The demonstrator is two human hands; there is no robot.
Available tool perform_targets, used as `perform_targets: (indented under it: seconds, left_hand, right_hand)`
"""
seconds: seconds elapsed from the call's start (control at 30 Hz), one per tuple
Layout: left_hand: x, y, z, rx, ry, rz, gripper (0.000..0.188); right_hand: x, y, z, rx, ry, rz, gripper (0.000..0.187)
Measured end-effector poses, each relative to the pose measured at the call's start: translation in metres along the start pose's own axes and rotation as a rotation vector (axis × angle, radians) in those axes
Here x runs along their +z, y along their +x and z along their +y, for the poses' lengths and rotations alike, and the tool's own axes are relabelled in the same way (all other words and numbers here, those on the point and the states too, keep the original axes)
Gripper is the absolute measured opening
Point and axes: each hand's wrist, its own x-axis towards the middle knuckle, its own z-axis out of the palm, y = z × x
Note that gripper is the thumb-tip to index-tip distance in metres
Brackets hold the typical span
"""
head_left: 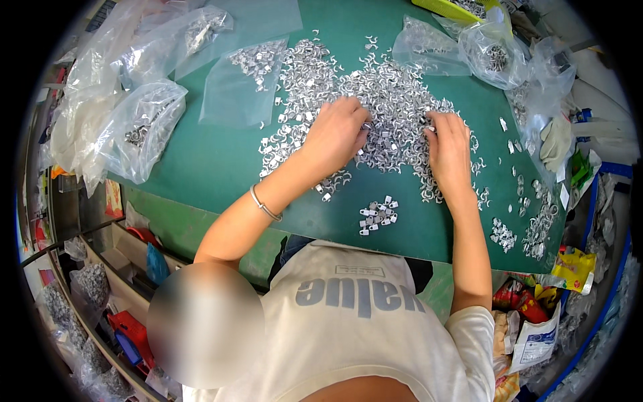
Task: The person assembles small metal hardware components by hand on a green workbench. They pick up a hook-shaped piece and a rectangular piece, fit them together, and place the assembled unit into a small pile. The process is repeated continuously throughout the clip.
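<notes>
A broad heap of small silver metal pieces (392, 94) covers the middle of the green table (234, 174). Many are curved like crescents, and others look like little padlocks. My left hand (338, 130), with a bangle (266, 203) on its forearm, reaches into the heap with fingers bent and drawn together. Whatever lies at its fingertips is too small to name. At the heap's right side, my right hand (449, 141) has thumb and fingers curled close at the pieces; its grip is partly hidden. Closer to my body sits a separate small pile of padlock-shaped pieces (379, 215).
Clear plastic bags (144, 130) of metal parts crowd the left side. A flat bag (244, 84) of pieces lies behind my left hand. More bags (494, 57) and a yellow-green basket (462, 10) stand at the far right. Loose parts (539, 224) lie by the right edge.
</notes>
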Motion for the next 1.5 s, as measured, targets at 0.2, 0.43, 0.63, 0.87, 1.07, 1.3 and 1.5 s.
perform_targets:
  seconds: [0.2,0.43,0.63,0.87,1.07,1.3,1.5]
  left_hand:
    - [-0.002,-0.003,-0.006,0.0,-0.122,0.065,0.014]
    - [-0.001,-0.002,-0.006,-0.023,-0.215,0.15,0.016]
    - [-0.009,-0.013,-0.004,0.076,-0.035,-0.029,0.018]
    - [-0.012,-0.008,-0.002,0.022,-0.078,-0.093,0.017]
    - [-0.013,-0.004,-0.002,-0.117,-0.264,0.071,0.015]
    - [-0.013,-0.045,0.037,-0.145,-0.36,0.043,0.012]
    - [0.021,-0.087,0.067,-0.051,-0.354,-0.137,0.018]
  right_hand:
    - [-0.024,-0.041,-0.035,0.119,0.592,-0.309,0.014]
    - [-0.021,-0.063,-0.035,0.086,0.578,-0.509,0.014]
    - [-0.039,-0.06,-0.041,0.102,0.553,-0.608,0.017]
    - [-0.033,-0.038,-0.039,0.151,0.557,-0.379,0.011]
    - [0.004,-0.001,-0.03,0.074,0.376,-0.114,0.005]
    - [0.012,0.001,-0.032,-0.043,0.054,-0.273,0.012]
    - [0.004,0.003,-0.034,-0.104,0.063,-0.273,0.006]
